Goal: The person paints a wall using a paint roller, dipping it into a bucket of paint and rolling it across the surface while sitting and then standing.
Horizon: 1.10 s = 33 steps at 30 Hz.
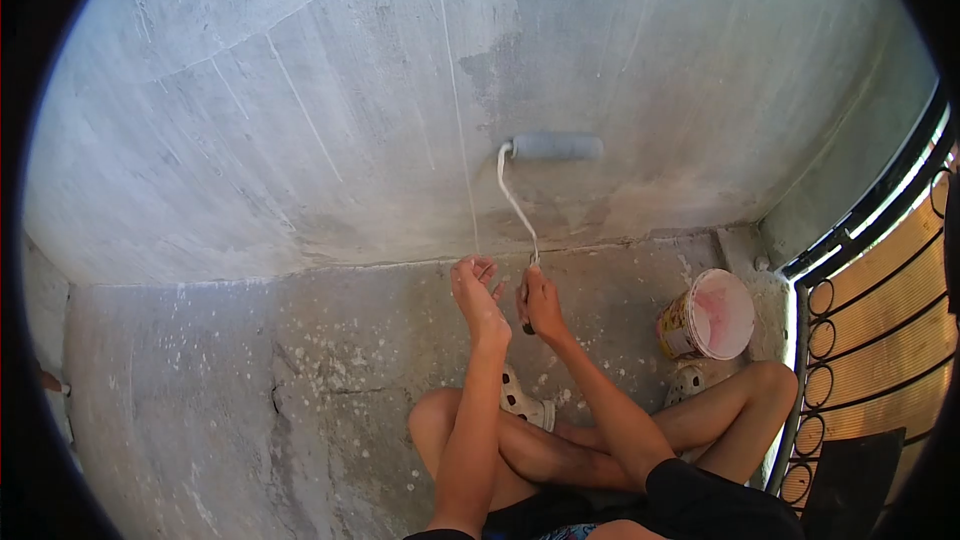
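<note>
My right hand (pixel 542 302) is wrapped around the dark handle of a paint roller (pixel 556 146). The roller's bent white metal frame (pixel 515 203) rises from my fist, and its pale, cylindrical sleeve lies level against the grey wall (pixel 370 120). Just left of the handle, my left hand (pixel 479 296) is raised with loosely curled fingers apart, holding nothing. A bucket (pixel 706 316) with a printed outside and whitish-pink paint marks inside stands on the floor to the right of my hands.
Paint spots speckle the concrete floor (pixel 340 360). My crossed legs (pixel 600 440) and light-coloured clogs (pixel 524 402) are below my hands. A black metal gate (pixel 880 280) with orange panels borders the right side. Pale drips run down the wall.
</note>
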{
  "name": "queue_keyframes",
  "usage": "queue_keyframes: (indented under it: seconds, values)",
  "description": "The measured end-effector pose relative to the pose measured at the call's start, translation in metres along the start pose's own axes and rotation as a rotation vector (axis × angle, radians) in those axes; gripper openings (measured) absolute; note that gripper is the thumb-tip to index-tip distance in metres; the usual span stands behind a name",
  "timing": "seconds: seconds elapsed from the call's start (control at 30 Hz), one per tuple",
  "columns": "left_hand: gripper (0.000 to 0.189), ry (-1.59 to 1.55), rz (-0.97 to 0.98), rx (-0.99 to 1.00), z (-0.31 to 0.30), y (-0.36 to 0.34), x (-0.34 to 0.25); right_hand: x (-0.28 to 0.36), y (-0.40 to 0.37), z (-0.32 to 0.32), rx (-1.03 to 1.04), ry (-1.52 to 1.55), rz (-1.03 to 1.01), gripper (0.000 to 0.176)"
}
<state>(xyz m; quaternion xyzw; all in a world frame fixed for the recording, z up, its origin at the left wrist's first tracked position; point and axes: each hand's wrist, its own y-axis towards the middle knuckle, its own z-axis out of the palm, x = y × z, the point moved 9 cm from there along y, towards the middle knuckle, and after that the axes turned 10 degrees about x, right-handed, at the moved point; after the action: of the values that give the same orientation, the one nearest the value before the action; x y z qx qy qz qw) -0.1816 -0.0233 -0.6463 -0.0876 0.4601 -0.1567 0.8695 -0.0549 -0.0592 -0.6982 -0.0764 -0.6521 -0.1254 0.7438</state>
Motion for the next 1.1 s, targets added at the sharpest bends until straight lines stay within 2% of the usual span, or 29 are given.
queue_keyframes:
  seconds: [0.13,0.33,0.43,0.5,0.57,0.63,0.7,0.83,0.9,1.03,1.1]
  values:
    - [0.027,-0.014,0.005,0.008,0.004,-0.003,-0.001,0.065,0.027,-0.004,0.013,-0.04,-0.044,0.051]
    - [0.028,0.022,-0.007,0.019,0.008,-0.005,0.002,0.179,0.061,-0.03,0.008,-0.29,-0.231,0.055]
    - [0.027,0.023,-0.018,0.033,0.007,-0.003,0.006,0.215,0.063,-0.042,0.073,-0.318,-0.142,0.057]
    - [0.035,0.024,-0.015,0.074,0.011,-0.002,0.009,0.214,0.061,-0.046,0.061,-0.35,-0.146,0.056]
    - [0.033,0.028,-0.015,0.073,0.012,-0.001,0.013,0.205,0.058,-0.049,0.05,-0.384,-0.156,0.055]
    - [0.032,0.034,-0.006,0.075,0.015,-0.001,0.013,0.177,0.048,-0.054,0.006,-0.393,-0.171,0.053]
    - [0.021,0.064,-0.005,0.028,0.013,-0.003,0.013,0.136,0.033,-0.067,-0.019,-0.356,-0.071,0.053]
    - [0.019,0.071,-0.009,0.025,0.009,-0.002,0.015,0.057,-0.007,-0.113,-0.007,-0.435,0.064,0.055]
    - [0.028,0.05,-0.009,0.057,0.01,0.0,0.017,0.048,-0.029,-0.137,-0.035,-0.498,0.107,0.057]
    - [0.028,0.063,0.006,0.059,0.016,-0.004,0.016,0.048,-0.042,-0.164,-0.086,-0.665,0.169,0.06]
    - [0.029,0.061,0.002,0.087,0.019,-0.004,0.018,0.061,-0.04,-0.156,-0.099,-0.686,0.141,0.059]
